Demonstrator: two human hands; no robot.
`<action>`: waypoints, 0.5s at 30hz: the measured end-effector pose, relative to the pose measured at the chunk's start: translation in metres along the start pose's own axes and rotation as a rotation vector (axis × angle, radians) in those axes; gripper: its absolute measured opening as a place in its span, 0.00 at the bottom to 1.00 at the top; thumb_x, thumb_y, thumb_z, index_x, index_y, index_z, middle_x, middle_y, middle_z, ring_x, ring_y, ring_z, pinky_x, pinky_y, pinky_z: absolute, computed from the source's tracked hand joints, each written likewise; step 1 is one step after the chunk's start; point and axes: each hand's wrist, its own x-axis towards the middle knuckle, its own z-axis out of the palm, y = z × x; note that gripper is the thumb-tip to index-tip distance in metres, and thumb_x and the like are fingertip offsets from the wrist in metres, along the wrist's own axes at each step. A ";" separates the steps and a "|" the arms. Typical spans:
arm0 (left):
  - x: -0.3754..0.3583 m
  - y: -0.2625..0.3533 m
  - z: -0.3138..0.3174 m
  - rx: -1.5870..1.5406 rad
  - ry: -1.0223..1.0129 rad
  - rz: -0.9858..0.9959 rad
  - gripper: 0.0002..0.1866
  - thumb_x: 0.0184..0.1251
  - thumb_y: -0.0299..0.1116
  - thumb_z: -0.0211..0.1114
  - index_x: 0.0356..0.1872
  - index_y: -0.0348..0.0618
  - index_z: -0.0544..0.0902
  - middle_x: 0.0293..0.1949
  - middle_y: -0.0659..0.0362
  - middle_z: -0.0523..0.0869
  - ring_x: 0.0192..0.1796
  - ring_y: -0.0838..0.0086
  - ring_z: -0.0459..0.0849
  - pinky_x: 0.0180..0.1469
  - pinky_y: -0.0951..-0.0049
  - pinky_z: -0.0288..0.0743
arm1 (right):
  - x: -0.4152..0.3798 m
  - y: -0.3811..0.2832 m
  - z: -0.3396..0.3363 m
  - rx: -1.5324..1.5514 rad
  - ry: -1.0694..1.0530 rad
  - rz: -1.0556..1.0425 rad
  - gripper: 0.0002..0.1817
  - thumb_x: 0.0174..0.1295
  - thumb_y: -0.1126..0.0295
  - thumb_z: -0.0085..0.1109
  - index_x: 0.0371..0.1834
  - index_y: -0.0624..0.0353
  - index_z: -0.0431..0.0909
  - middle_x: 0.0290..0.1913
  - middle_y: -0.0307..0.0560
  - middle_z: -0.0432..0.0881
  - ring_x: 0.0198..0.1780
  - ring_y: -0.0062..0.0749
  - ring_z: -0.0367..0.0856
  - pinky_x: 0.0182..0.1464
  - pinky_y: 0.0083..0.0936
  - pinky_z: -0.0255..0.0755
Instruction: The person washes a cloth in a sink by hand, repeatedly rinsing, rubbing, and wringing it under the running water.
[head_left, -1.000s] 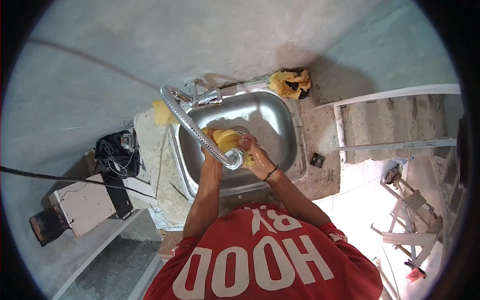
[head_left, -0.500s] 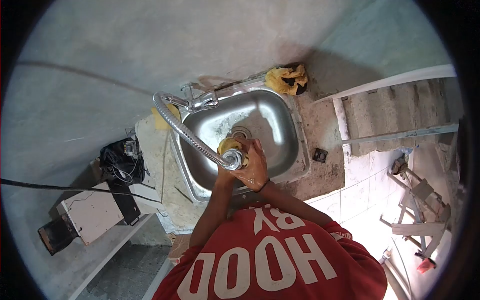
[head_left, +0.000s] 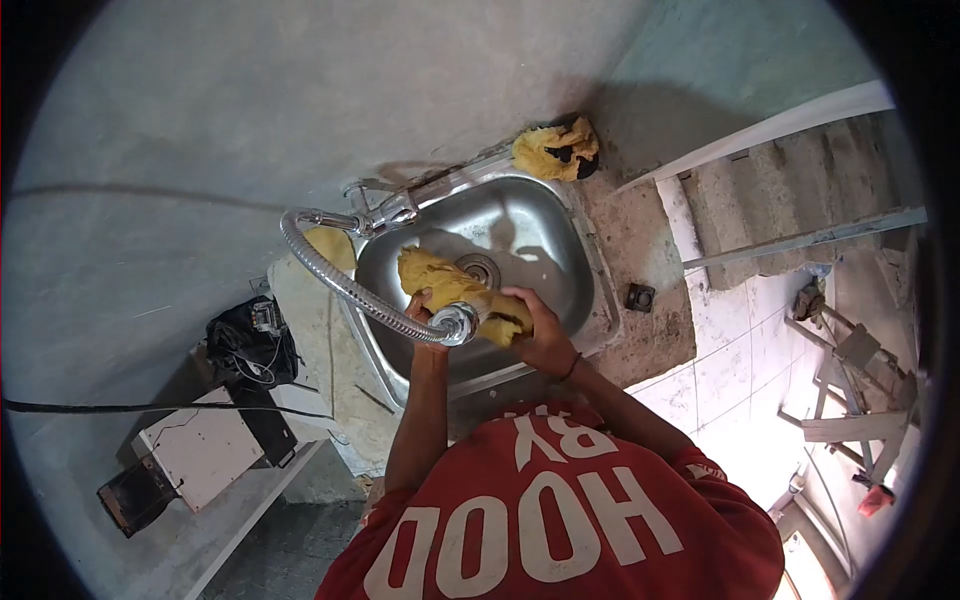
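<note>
A wet yellow cloth is stretched between my two hands over the steel sink. My left hand grips its left part, close to the faucet head. My right hand holds the right end, with its fingers around the edge. The chrome faucet head hangs at the end of a flexible hose and hides the middle of the cloth and part of my left hand. Below the cloth, the round drain shows in the basin.
Another yellow cloth with black patches lies at the sink's back right corner. A yellow piece sits behind the hose. A small dark object rests on the right counter. A black bag is at the left.
My hands have moved apart, and the bunched cloth between them is now spread out. My right hand has moved right, my left hand slightly left. The view has shifted a little.
</note>
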 end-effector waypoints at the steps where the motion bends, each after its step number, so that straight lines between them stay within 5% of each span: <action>1: 0.003 0.001 0.006 0.099 -0.005 0.031 0.31 0.71 0.42 0.66 0.72 0.39 0.75 0.63 0.45 0.86 0.65 0.48 0.85 0.72 0.41 0.77 | -0.001 0.001 -0.002 0.003 0.002 0.001 0.47 0.53 0.67 0.81 0.78 0.56 0.68 0.73 0.55 0.73 0.73 0.50 0.76 0.71 0.40 0.76; 3: 0.008 -0.002 0.015 0.200 -0.015 0.057 0.32 0.73 0.43 0.66 0.73 0.40 0.74 0.64 0.44 0.85 0.64 0.47 0.86 0.71 0.40 0.77 | 0.001 0.003 -0.006 -0.011 -0.163 0.126 0.56 0.56 0.63 0.82 0.86 0.56 0.55 0.74 0.53 0.75 0.76 0.45 0.74 0.74 0.38 0.72; 7: 0.018 -0.015 0.006 0.246 0.049 0.084 0.37 0.78 0.55 0.65 0.76 0.40 0.70 0.63 0.43 0.85 0.63 0.49 0.86 0.68 0.44 0.80 | 0.016 0.023 -0.006 0.259 -0.318 0.240 0.61 0.56 0.57 0.85 0.87 0.58 0.51 0.73 0.49 0.78 0.75 0.39 0.75 0.77 0.35 0.69; 10: 0.012 -0.022 0.024 0.279 -0.008 0.057 0.40 0.78 0.62 0.64 0.76 0.41 0.69 0.63 0.45 0.84 0.63 0.51 0.85 0.68 0.46 0.80 | 0.034 0.031 -0.016 0.326 -0.339 0.403 0.56 0.60 0.56 0.82 0.84 0.66 0.56 0.70 0.52 0.79 0.70 0.36 0.79 0.75 0.33 0.69; 12: 0.010 -0.030 0.034 0.129 -0.117 0.003 0.41 0.78 0.63 0.63 0.78 0.41 0.68 0.65 0.45 0.83 0.66 0.51 0.83 0.70 0.45 0.79 | 0.051 0.030 -0.024 0.288 -0.752 0.360 0.50 0.60 0.56 0.83 0.81 0.65 0.65 0.69 0.52 0.81 0.70 0.34 0.79 0.74 0.32 0.72; 15: 0.012 -0.035 0.026 0.055 -0.224 -0.026 0.41 0.79 0.64 0.61 0.78 0.42 0.68 0.68 0.45 0.81 0.68 0.51 0.82 0.71 0.46 0.78 | 0.058 0.053 -0.027 0.569 -0.762 0.558 0.44 0.61 0.56 0.83 0.76 0.65 0.71 0.66 0.49 0.83 0.68 0.32 0.80 0.72 0.31 0.73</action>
